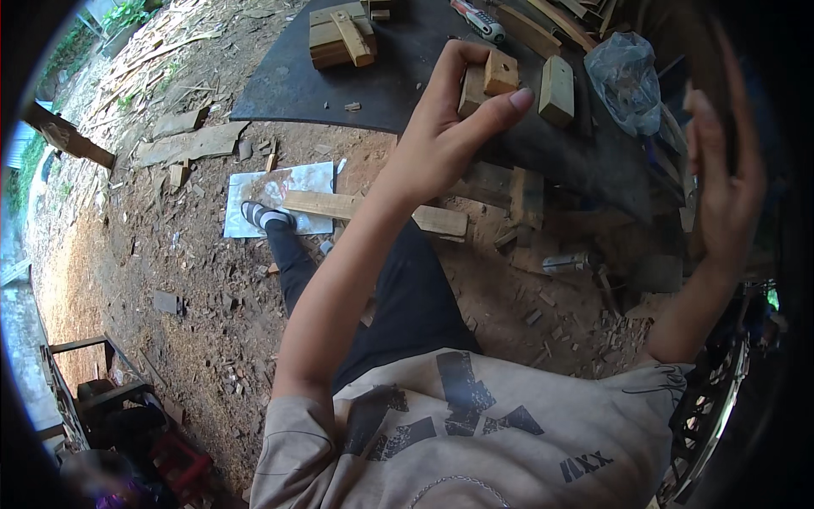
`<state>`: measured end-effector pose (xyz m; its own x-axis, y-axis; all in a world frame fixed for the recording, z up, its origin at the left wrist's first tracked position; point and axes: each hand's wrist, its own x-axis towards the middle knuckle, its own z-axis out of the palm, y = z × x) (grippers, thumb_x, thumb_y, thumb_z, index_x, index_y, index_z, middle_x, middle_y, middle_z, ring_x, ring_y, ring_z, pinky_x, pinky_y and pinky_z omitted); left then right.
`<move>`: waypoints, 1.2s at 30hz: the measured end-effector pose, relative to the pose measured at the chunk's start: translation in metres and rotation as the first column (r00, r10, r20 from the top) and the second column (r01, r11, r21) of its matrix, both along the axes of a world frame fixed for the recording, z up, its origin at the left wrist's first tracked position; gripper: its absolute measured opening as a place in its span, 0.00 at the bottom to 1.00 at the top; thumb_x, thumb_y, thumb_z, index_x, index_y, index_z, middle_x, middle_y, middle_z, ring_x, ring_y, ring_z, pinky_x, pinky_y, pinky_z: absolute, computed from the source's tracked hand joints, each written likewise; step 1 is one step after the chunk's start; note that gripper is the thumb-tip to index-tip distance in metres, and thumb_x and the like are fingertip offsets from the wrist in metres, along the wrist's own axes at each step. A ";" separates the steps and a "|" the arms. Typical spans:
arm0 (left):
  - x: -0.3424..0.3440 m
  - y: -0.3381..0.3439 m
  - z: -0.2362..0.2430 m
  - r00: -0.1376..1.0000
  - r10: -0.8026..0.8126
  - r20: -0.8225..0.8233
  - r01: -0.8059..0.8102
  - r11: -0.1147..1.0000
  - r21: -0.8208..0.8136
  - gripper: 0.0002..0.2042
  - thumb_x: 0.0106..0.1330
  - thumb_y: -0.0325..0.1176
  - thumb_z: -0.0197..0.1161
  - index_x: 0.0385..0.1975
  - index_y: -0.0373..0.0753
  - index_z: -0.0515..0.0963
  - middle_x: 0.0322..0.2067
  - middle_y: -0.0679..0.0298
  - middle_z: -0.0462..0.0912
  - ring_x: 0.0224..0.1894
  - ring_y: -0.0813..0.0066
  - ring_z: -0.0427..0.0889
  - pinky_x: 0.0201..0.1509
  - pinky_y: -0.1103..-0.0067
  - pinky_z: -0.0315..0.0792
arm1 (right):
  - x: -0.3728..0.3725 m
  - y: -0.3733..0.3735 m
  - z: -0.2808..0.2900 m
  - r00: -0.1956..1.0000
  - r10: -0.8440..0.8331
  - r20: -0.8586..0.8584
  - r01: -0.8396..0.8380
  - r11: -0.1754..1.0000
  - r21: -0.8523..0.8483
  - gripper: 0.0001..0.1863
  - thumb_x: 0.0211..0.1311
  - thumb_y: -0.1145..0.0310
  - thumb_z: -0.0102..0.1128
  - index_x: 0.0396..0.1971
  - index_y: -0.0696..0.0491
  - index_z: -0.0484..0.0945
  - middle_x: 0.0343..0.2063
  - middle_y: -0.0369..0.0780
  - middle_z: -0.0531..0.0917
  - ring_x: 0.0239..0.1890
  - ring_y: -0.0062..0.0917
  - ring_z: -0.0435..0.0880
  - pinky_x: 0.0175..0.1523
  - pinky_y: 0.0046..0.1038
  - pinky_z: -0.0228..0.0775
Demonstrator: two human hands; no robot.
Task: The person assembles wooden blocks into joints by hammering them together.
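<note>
in the head view, the left hand (449,127) pinches a small wooden block (502,75) above the dark surface (284,81), near a paler block (557,92); the right hand (725,182) is raised, its grip too dim to tell.

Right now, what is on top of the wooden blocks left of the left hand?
A narrow wooden piece lies slantwise across the wooden blocks. The surface directly beneath it is covered, so cannot be seen.

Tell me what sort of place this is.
Likely an open-air woodworking spot: a block in the left hand, another block on the dark table, and wood scraps on the dirt ground.
</note>
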<state>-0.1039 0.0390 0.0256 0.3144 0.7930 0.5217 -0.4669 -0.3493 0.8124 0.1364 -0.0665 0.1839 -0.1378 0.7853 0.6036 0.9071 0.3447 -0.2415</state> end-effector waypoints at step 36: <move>0.001 -0.003 0.002 0.998 -0.024 -0.056 0.022 0.999 -0.039 0.22 0.72 0.39 0.69 0.56 0.38 0.67 0.43 0.68 0.75 0.45 0.83 0.75 0.51 0.83 0.73 | 0.050 -0.032 -0.086 0.895 -0.441 -0.072 0.431 0.894 -0.126 0.26 0.79 0.52 0.54 0.69 0.46 0.70 0.56 0.45 0.83 0.54 0.36 0.85 0.58 0.40 0.75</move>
<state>-0.1032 0.0360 0.0276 0.3606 0.8044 0.4721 -0.4275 -0.3073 0.8502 0.1866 -0.0984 0.0975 0.2874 0.8117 0.5085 0.9309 -0.1117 -0.3478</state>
